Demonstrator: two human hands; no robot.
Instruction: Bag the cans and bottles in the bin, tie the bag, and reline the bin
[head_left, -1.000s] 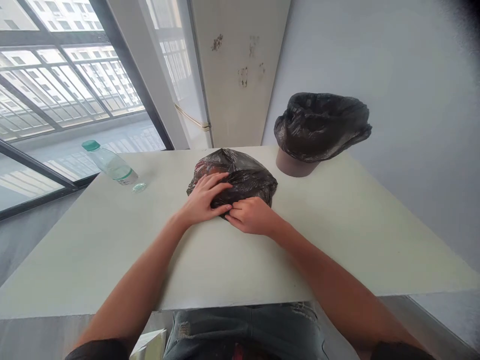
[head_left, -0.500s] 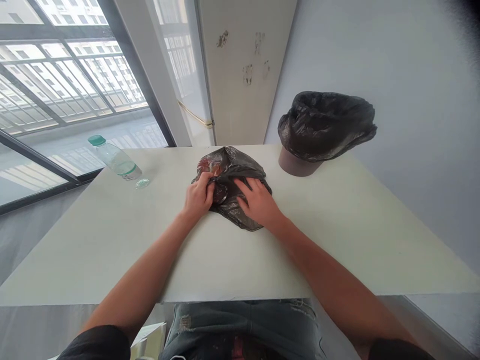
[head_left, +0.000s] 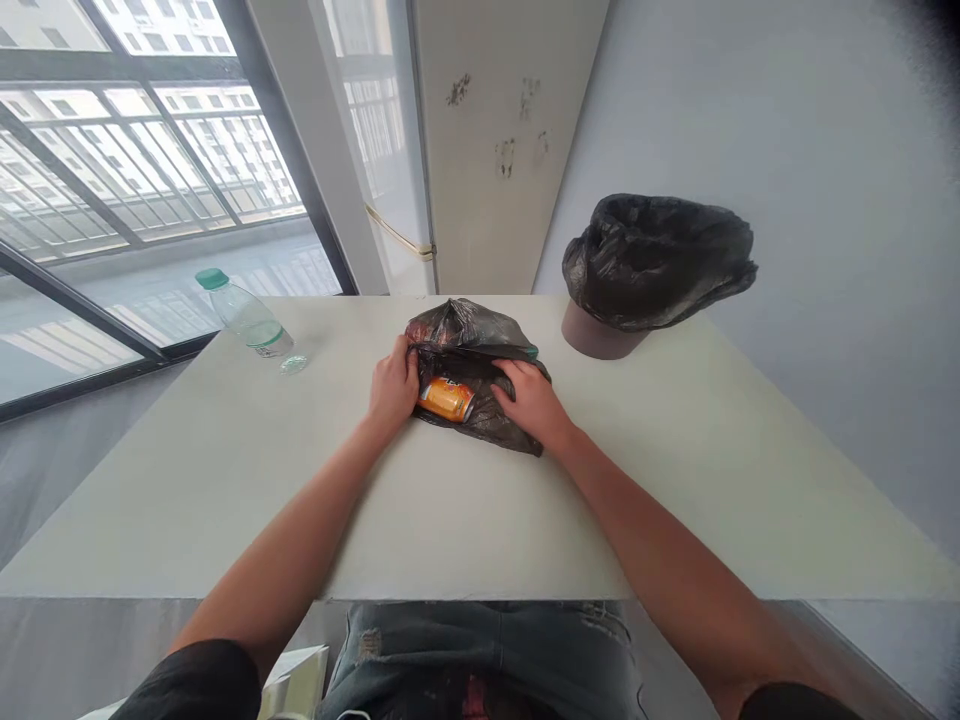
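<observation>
A crumpled black plastic bag (head_left: 469,330) lies on the white table (head_left: 225,470) in front of me. My left hand (head_left: 394,385) is closed on the bag's left edge. My right hand (head_left: 532,398) grips the right side of its mouth, fingers curled into the plastic. Between my hands the bag gapes, and an orange can (head_left: 447,398) shows inside, lying on its side. A small green item peeks from the plastic just above my right hand.
A brown bin lined with a black bag (head_left: 652,262) stands at the table's far right. A clear water bottle with a green cap (head_left: 246,318) stands at the far left. A large window and a white cabinet lie behind.
My hands went from pressing on the closed bag to pulling its mouth apart, so the orange can now shows. My left hand moved to the bag's left edge.
</observation>
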